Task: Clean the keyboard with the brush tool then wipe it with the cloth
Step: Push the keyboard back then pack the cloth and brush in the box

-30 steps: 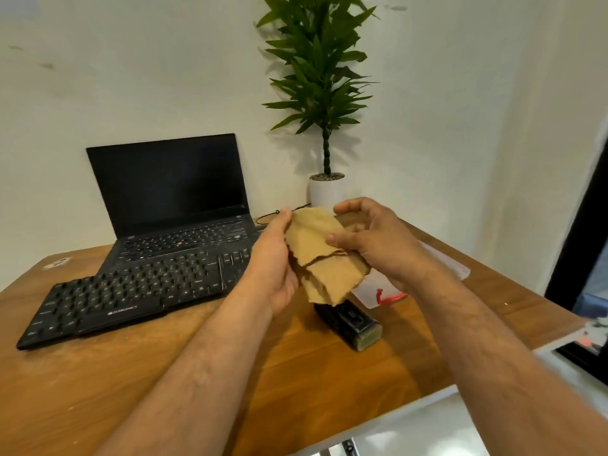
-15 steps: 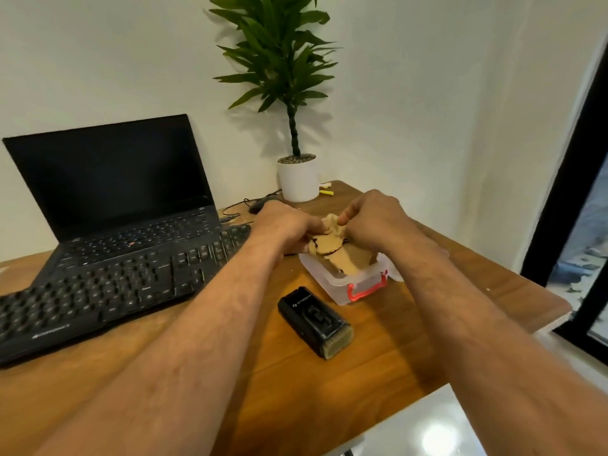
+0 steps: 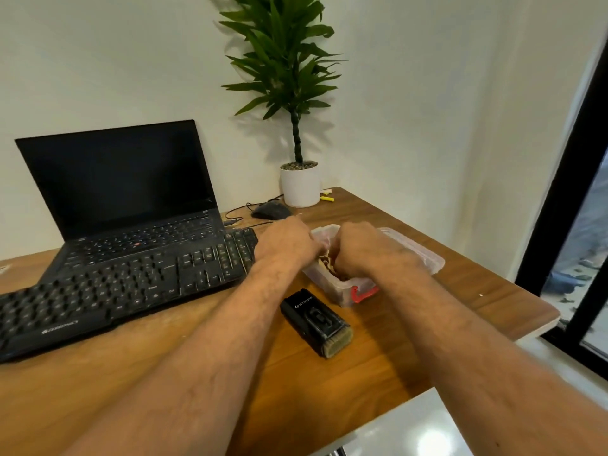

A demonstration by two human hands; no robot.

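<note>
Wooden table (image 3: 388,373) carries keyboard (image 3: 108,291), laptop (image 3: 131,205), brush (image 3: 317,322).

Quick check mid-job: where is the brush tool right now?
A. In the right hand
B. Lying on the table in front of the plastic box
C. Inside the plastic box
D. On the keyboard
B: the brush tool lies on the table just in front of the plastic box, held by neither hand.

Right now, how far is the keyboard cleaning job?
It looks nearly finished. The brush tool lies set down on the table. Both hands, left hand and right hand, push the cloth into the clear plastic box. Whether the keyboard is clean, I cannot tell.
</note>
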